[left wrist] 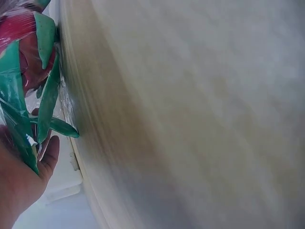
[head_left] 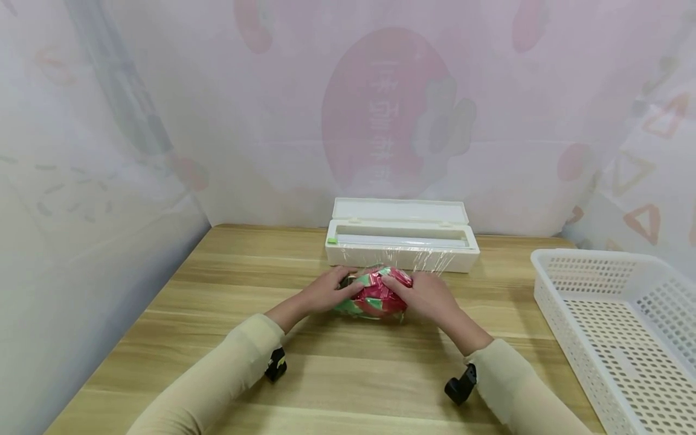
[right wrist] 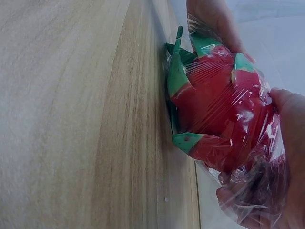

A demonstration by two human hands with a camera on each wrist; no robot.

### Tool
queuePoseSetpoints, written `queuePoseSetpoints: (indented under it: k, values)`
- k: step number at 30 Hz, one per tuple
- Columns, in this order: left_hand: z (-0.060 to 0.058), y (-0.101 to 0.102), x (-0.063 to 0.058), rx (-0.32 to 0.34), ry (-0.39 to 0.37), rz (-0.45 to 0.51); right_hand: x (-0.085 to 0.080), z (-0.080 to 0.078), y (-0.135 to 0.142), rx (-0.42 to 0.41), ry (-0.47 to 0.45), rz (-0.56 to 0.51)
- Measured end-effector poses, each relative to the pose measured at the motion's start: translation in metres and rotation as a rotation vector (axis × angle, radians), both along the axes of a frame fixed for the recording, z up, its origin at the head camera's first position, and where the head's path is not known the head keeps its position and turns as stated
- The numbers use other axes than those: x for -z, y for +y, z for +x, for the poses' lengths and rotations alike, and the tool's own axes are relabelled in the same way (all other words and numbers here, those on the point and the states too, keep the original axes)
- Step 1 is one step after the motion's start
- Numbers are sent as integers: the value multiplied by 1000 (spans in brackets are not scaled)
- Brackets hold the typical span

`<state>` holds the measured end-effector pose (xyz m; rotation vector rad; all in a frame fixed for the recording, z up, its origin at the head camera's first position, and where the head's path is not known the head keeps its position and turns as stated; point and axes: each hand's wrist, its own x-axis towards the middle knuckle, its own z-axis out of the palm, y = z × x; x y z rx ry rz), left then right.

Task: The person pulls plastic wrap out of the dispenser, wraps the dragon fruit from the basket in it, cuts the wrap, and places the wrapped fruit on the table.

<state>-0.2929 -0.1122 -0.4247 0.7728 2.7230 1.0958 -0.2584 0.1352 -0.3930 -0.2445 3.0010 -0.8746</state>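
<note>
Dragon fruit, red, green-tipped, in clear film: just in front of open white box on wooden table. Left hand: fingers gripping one end. Right hand: fingers gripping opposite end.

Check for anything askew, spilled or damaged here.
Nothing looks spilled or damaged. Only the clear film looks odd: bunched and creased at one end of the dragon fruit near the right hand, smoother across the middle.

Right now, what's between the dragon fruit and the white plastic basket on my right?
Your right hand, gripping the dragon fruit, then a bare stretch of wood-grain tabletop up to the white plastic basket. The head view shows it.
</note>
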Motion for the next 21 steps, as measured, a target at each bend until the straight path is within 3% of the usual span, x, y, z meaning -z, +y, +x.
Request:
queuePoseSetpoints:
  k: [8,21]
  values:
    - [1,2,-1,28,11,32,2,0,1,-16,18,-30]
    - [0,2,-2,72,24,16,1,0,8,-45,79,15]
